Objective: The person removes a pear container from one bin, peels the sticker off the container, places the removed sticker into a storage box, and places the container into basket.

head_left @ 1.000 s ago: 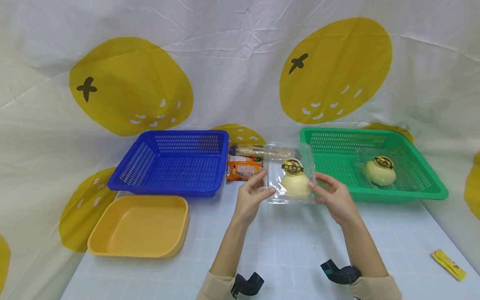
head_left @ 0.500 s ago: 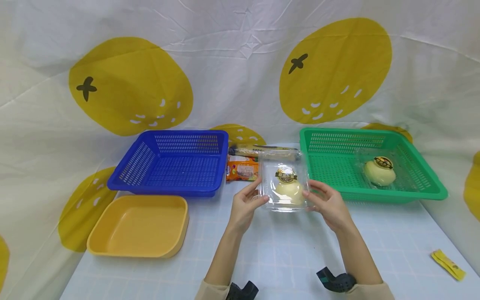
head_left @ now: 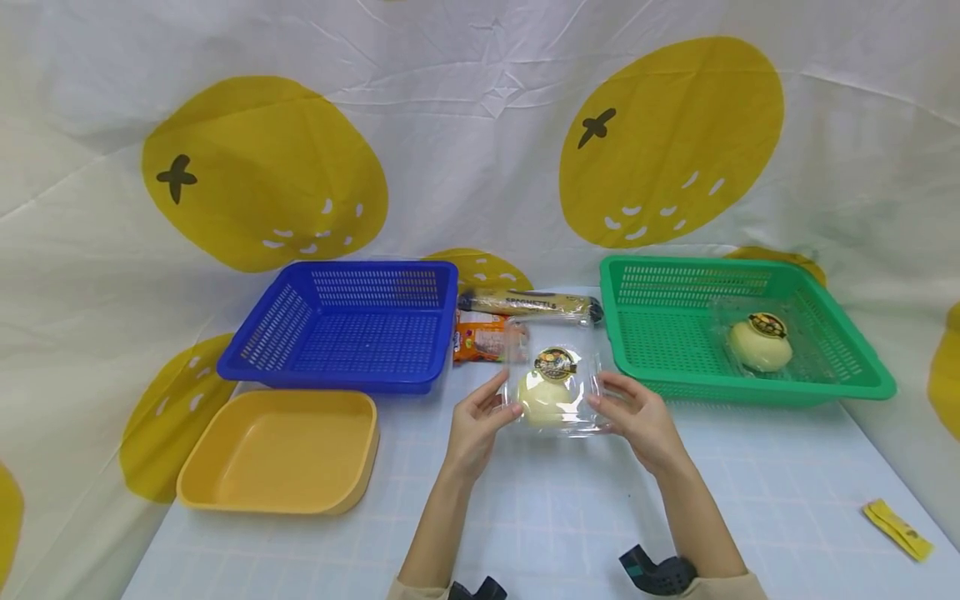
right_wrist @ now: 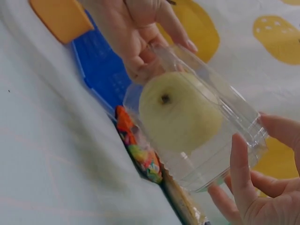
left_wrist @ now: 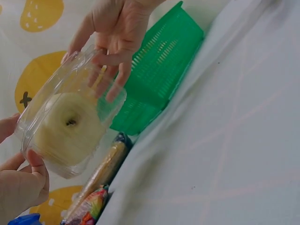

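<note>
A clear plastic clamshell box (head_left: 586, 367) is held up over the table, with one pale yellow-green round fruit (left_wrist: 70, 126) inside and a dark gold label (head_left: 556, 364) on its lid. My left hand (head_left: 474, 429) grips its left edge between thumb and fingers. On the opposite edge, my right hand (head_left: 642, 423) pinches the box the same way. Both wrist views show the box from below, the fruit's dark stem spot visible through the plastic. Behind the box lie a spaghetti pack (head_left: 525, 302) and an orange snack packet (head_left: 477, 337), the packet partly covered by the box.
At the right stands a green basket (head_left: 652, 333) containing another boxed fruit (head_left: 761, 342). A blue basket (head_left: 367, 333) is on the left, with a yellow tray (head_left: 277, 450) in front of it. A small yellow sachet (head_left: 897, 529) lies near the table's right edge.
Both hands have brought the boxed fruit leftward and nearer to me, slightly lower in view. The fruit has shifted to the left side inside its box. More of the spaghetti pack shows now.
</note>
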